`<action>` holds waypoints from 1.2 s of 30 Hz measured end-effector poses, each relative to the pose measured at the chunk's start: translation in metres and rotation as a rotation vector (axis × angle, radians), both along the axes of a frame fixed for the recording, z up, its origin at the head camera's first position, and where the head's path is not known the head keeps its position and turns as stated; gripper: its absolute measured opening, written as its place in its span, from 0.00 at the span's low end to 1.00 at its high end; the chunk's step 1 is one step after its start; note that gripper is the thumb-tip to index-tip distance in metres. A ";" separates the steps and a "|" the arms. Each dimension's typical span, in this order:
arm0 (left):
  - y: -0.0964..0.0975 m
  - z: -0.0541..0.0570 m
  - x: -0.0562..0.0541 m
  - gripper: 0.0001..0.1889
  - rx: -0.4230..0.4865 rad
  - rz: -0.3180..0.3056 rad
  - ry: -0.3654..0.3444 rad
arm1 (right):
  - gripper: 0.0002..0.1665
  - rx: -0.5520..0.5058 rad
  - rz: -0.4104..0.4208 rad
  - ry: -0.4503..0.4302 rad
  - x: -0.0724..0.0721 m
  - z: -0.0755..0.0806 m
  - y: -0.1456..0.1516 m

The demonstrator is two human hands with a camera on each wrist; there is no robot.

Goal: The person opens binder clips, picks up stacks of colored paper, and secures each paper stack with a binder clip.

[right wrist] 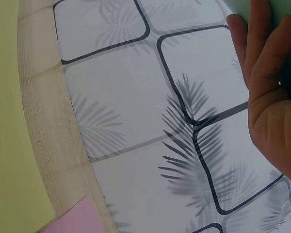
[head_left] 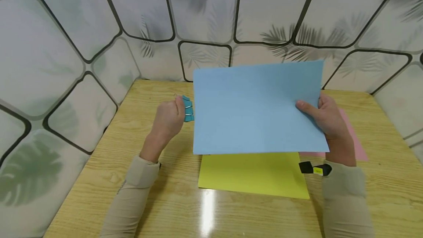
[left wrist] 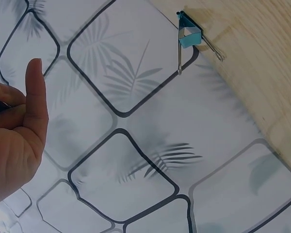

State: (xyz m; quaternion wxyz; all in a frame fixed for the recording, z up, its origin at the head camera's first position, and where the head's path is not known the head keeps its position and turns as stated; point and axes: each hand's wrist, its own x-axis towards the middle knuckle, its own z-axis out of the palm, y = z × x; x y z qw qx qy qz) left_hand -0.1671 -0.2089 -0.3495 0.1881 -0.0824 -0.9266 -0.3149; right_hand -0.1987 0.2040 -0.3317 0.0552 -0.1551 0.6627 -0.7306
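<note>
My right hand (head_left: 332,118) grips a light blue sheet of paper (head_left: 251,109) by its right side, thumb on the front face and fingers behind. The sheet is tilted up over the table, and in the right wrist view the fingers (right wrist: 262,53) lie against its shaded side. Left of the sheet, my left hand (head_left: 168,118) has its fingers curled at several turquoise binder clips (head_left: 188,111); how many it pinches I cannot tell. In the left wrist view, one binder clip (left wrist: 190,36) with wire handles stands on the tabletop, apart from the fingers.
A yellow sheet (head_left: 254,175) lies on the wooden table (head_left: 172,208) under the blue one. At the right, a pink sheet (head_left: 358,146) is partly covered by the right arm. A leaf-patterned wall covering (head_left: 205,10) borders the table behind and at the sides.
</note>
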 end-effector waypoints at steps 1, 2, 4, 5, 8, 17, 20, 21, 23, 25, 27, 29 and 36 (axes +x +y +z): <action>0.000 0.000 0.000 0.32 -0.006 0.001 0.001 | 0.20 0.004 -0.001 0.004 0.000 0.000 0.000; 0.000 0.000 0.000 0.32 -0.011 0.000 0.000 | 0.20 0.008 -0.001 0.005 0.000 0.000 -0.001; 0.001 0.000 0.000 0.32 -0.029 -0.002 -0.004 | 0.20 0.016 -0.003 0.006 -0.001 -0.001 -0.001; 0.002 0.000 0.000 0.31 -0.038 -0.002 -0.002 | 0.20 0.018 -0.002 0.006 -0.001 -0.001 -0.002; 0.003 -0.001 0.000 0.31 -0.062 -0.004 -0.006 | 0.19 0.020 0.002 0.006 -0.001 -0.001 -0.004; 0.005 -0.001 0.000 0.30 -0.105 -0.014 -0.030 | 0.20 0.021 0.019 -0.030 0.000 -0.002 -0.013; 0.005 -0.002 0.000 0.30 -0.115 -0.014 -0.041 | 0.21 0.052 0.024 -0.029 0.000 -0.002 -0.016; 0.005 -0.002 0.000 0.30 -0.117 -0.014 -0.045 | 0.21 0.061 0.024 -0.030 0.000 -0.002 -0.017; 0.005 -0.002 0.000 0.30 -0.119 -0.015 -0.052 | 0.22 0.084 0.028 -0.028 0.000 -0.002 -0.018; 0.006 -0.002 0.001 0.30 -0.120 -0.016 -0.057 | 0.24 0.097 0.031 -0.025 0.000 -0.002 -0.018; 0.006 -0.002 0.001 0.30 -0.121 -0.018 -0.064 | 0.26 0.104 0.033 -0.019 0.000 -0.002 -0.019; 0.006 -0.002 0.001 0.30 -0.124 -0.020 -0.074 | 0.28 0.103 0.036 -0.014 0.000 -0.002 -0.019; 0.007 -0.001 0.000 0.31 -0.151 -0.010 -0.127 | 0.28 0.077 0.048 -0.034 0.001 -0.001 -0.021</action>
